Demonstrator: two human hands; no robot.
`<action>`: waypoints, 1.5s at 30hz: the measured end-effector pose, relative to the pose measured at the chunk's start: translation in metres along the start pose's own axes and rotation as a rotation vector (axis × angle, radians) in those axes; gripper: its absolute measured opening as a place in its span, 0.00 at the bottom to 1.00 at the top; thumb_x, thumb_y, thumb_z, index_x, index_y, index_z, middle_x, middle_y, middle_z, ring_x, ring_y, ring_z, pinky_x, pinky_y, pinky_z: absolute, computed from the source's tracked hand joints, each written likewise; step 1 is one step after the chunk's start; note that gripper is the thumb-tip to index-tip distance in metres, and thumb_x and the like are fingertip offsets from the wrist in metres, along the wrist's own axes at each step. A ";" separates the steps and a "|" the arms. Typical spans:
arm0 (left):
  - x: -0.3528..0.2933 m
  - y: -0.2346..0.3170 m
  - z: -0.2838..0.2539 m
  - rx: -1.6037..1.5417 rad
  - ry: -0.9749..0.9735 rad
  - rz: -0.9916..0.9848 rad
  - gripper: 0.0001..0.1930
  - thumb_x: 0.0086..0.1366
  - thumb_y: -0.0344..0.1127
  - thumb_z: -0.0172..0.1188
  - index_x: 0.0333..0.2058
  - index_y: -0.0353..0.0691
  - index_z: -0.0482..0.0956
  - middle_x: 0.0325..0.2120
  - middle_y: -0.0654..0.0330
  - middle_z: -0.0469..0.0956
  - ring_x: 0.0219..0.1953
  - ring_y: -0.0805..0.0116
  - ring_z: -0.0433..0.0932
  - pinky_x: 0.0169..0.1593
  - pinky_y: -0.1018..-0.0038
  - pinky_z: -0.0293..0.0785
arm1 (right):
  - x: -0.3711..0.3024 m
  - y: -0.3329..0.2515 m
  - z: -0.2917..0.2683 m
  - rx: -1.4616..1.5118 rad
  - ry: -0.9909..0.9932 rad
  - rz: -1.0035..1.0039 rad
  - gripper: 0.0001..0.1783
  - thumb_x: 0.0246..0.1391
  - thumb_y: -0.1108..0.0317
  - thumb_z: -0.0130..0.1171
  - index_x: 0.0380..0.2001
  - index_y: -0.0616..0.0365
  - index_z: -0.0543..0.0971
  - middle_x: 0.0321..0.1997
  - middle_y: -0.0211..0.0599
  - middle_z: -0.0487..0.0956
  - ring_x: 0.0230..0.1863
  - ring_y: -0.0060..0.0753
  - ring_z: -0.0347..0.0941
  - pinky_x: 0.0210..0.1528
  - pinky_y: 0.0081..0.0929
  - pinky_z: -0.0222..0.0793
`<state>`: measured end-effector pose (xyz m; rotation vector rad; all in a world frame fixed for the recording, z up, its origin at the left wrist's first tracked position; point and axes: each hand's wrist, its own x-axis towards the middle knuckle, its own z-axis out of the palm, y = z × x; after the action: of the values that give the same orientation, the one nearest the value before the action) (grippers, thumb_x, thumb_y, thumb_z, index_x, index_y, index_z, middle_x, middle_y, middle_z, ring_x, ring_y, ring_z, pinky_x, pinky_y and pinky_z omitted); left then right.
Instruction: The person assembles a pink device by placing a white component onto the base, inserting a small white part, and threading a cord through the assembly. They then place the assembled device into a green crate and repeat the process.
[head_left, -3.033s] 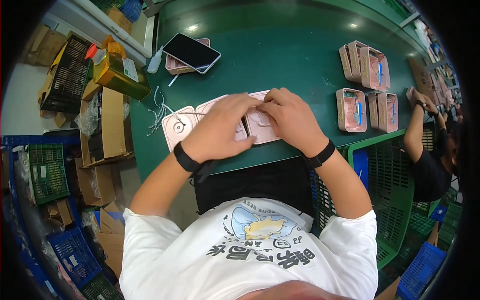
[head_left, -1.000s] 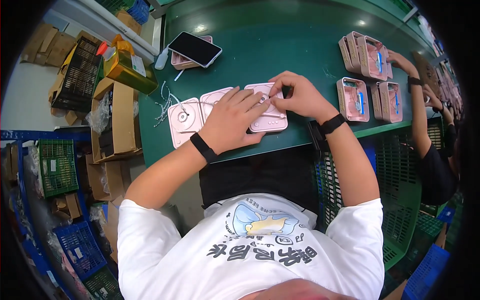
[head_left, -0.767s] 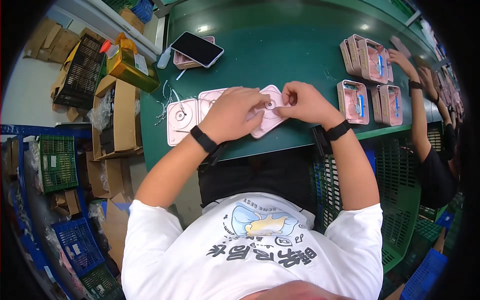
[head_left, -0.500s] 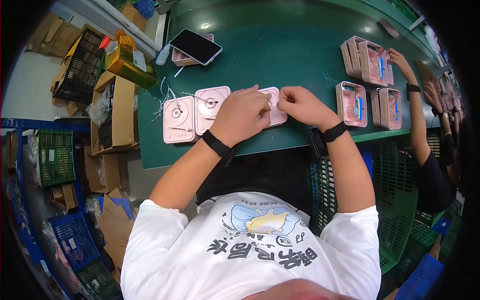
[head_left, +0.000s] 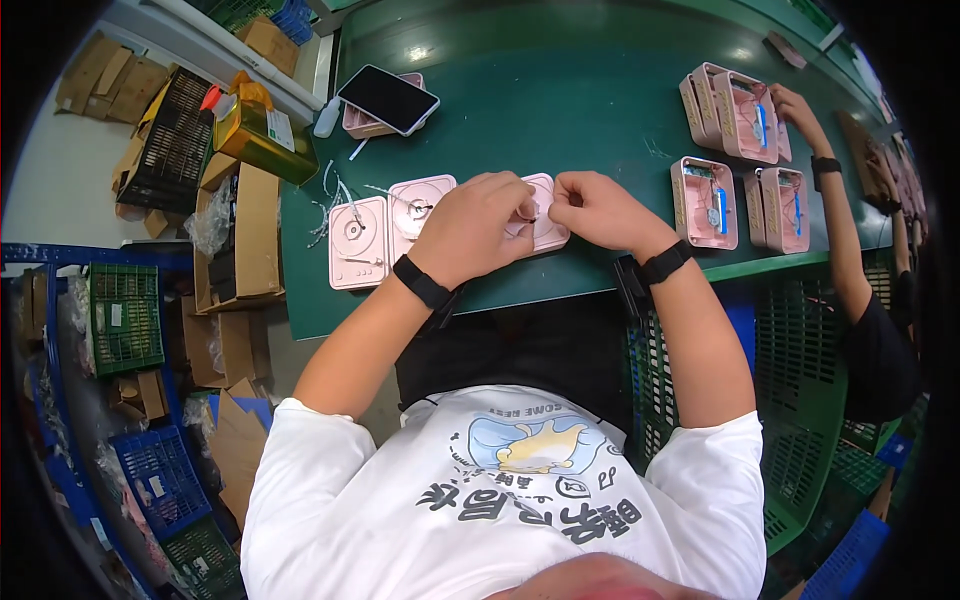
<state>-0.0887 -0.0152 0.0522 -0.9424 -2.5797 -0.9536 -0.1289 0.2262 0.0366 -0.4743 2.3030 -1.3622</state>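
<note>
i have the left hand (head_left: pixel 478 230) palm down over the right panel (head_left: pixel 551 225), its fingers curled and its thumb close to them; i cannot tell from here whether they are clamped on the panel or on a small part. the right hand (head_left: pixel 603 212) is at that panel's three o'clock side, fingertips drawn in toward the thumb; i cannot tell whether they meet or pinch something. the right panel, pink, lies on the green table (head_left: pixel 560 100) near its edge, partly hidden by the left hand. taking it as my dial's centre, i see the middle panel (head_left: pixel 406 205) at nine o'clock, partly behind the left hand, and the left panel (head_left: pixel 352 250) just beyond; both are pink with a round disc. white wires (head_left: pixel 343 188) bunch at the left panel's eleven o'clock corner. at ten, a phone (head_left: pixel 388 98) lies askew on a pink case (head_left: pixel 360 124), beside a bottle (head_left: pixel 327 117). at two and three, well apart from my work, stand open cases (head_left: pixel 690 225) with blue parts inside; a co-worker's hand (head_left: pixel 793 103) is at the far group.
</note>
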 end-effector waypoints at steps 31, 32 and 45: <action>0.009 -0.017 -0.019 -0.065 -0.302 -0.204 0.35 0.59 0.41 0.82 0.62 0.37 0.79 0.57 0.44 0.79 0.60 0.44 0.81 0.64 0.57 0.80 | 0.006 0.011 0.005 0.037 0.012 0.063 0.24 0.65 0.57 0.79 0.27 0.53 0.74 0.27 0.21 0.76 0.31 0.16 0.68 0.33 0.24 0.67; 0.000 -0.016 -0.017 -0.052 -0.223 -0.128 0.39 0.58 0.42 0.83 0.65 0.35 0.77 0.59 0.43 0.79 0.61 0.43 0.81 0.66 0.57 0.79 | 0.006 0.009 0.008 0.035 0.031 0.057 0.24 0.66 0.57 0.80 0.26 0.53 0.74 0.26 0.21 0.76 0.30 0.17 0.68 0.33 0.25 0.67; -0.005 -0.006 -0.023 -1.353 0.010 -0.467 0.41 0.76 0.48 0.69 0.80 0.38 0.63 0.71 0.49 0.77 0.68 0.49 0.80 0.74 0.49 0.75 | -0.017 -0.064 -0.013 0.338 0.274 -0.362 0.55 0.54 0.51 0.86 0.77 0.59 0.68 0.76 0.51 0.71 0.73 0.43 0.72 0.64 0.38 0.79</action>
<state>-0.0886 -0.0360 0.0649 -0.4450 -1.8884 -2.9108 -0.1160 0.2148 0.1021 -0.6479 2.1931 -2.0622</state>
